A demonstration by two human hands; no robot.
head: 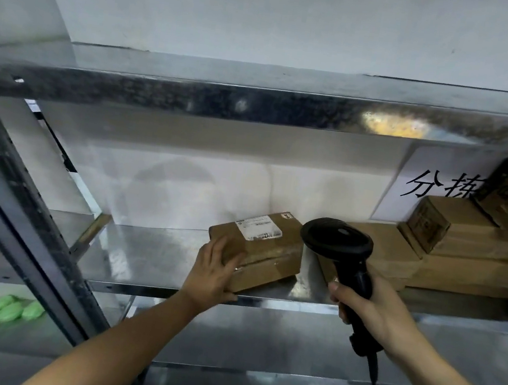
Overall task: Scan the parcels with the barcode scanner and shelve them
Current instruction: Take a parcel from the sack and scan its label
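Metal shelf (146,262): one parcel (266,249), one scanner (341,245).

Single head-worn view, wide-angle, edges bowed. Looks forward and slightly down into metal shelf unit (264,300), close, at arm's reach. Both forearms enter from bottom edge. Upper shelf lip (226,101) crosses frame just above middle; white wall (269,16) fills top. No second view, so no overlap.
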